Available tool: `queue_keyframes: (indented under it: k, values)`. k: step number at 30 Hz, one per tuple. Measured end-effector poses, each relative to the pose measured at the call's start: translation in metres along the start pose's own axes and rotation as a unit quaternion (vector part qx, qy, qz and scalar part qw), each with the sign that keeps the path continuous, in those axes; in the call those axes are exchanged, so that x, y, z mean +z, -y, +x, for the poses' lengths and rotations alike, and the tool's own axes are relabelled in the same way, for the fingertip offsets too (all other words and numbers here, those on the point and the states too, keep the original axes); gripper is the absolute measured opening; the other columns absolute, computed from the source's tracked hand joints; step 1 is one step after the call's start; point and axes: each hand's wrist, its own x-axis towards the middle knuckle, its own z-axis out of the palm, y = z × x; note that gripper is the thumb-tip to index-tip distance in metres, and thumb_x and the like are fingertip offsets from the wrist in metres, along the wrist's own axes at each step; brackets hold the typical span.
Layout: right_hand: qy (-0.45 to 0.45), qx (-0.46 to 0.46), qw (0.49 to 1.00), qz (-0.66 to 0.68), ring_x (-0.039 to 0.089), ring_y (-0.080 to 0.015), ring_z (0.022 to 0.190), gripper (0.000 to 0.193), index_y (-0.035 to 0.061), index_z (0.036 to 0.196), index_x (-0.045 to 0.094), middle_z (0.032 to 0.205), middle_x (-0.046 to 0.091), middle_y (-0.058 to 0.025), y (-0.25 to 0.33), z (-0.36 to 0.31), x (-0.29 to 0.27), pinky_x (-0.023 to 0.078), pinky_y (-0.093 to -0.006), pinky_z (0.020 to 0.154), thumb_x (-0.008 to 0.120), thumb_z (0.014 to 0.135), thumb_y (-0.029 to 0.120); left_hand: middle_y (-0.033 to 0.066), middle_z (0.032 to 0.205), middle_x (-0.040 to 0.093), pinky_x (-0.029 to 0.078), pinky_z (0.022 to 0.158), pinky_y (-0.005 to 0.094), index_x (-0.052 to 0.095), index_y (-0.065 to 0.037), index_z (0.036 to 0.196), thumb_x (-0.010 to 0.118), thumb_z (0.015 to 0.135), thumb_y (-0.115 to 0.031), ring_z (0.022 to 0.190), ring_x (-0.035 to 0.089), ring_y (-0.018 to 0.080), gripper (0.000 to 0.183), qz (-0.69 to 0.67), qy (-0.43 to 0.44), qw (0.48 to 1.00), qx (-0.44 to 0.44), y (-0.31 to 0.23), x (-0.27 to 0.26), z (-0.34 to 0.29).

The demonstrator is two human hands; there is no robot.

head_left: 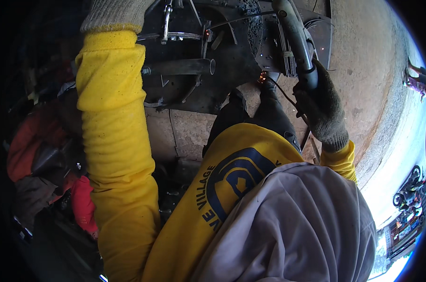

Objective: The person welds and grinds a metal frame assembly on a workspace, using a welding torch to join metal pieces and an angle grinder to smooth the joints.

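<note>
My right hand [321, 110], in a grey-brown knit glove, is closed around the dark end of a grey electrode holder [295, 30]. A thin welding rod [243, 19] runs left from its far end to a glowing orange spot on a metal piece [205, 40]. My left hand [115, 14], in a pale knit glove, reaches to the top edge; its fingers are out of the picture. Near it are a shiny metal clamp [167, 21] and a short dark pipe [184, 67] lying on the dark metal work table [222, 89].
A bundle of thin rods [288, 51] lies beside the holder. Orange sparks [262, 77] glow near my shoe. A cable [284, 91] hangs by my right hand. Red and orange cloth [83, 204] is at the left. Far right are a person [417, 82] and a motorbike [410, 190].
</note>
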Motion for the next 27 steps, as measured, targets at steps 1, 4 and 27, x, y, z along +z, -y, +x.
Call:
queue_keyframes:
  k: [1, 4, 27]
  values:
    - [0.001, 0.003, 1.000, -0.016, 0.068, -0.0121, 0.079, 0.064, 0.0030, 0.156, 0.037, 0.105, 0.071, -0.0131, 0.001, 0.001, 0.000, 0.055, -0.0269, 0.065, 0.065, 0.098, 0.002, 0.0099, 0.077, 0.069, 0.055, 0.058, 0.0316, 0.066, 0.000, 0.104, 0.062, 0.100, -0.023, 0.063, 0.068, 0.0172, 0.023, 0.006, 0.008, 1.000, 0.015, -0.003, -0.003, -0.002]
    - [0.004, 0.000, 1.000, -0.030, 0.067, -0.0115, 0.077, 0.065, 0.0042, 0.156, 0.037, 0.103, 0.071, -0.0124, 0.000, 0.002, 0.003, 0.055, -0.0271, 0.064, 0.066, 0.097, 0.003, 0.0102, 0.077, 0.069, 0.055, 0.058, 0.0320, 0.065, 0.000, 0.104, 0.061, 0.100, -0.023, 0.063, 0.069, 0.0175, 0.023, 0.095, -0.006, 0.988, 0.121, 0.024, -0.003, 0.011]
    - [0.012, -0.007, 1.000, -0.003, 0.068, -0.0119, 0.077, 0.065, 0.0036, 0.156, 0.037, 0.113, 0.072, -0.0128, -0.007, 0.004, 0.006, 0.056, -0.0274, 0.067, 0.066, 0.099, 0.008, 0.0132, 0.073, 0.070, 0.057, 0.058, 0.0356, 0.064, 0.001, 0.101, 0.062, 0.100, -0.020, 0.062, 0.071, 0.0231, 0.022, -0.042, 0.033, 0.998, -0.032, 0.009, 0.002, 0.013]
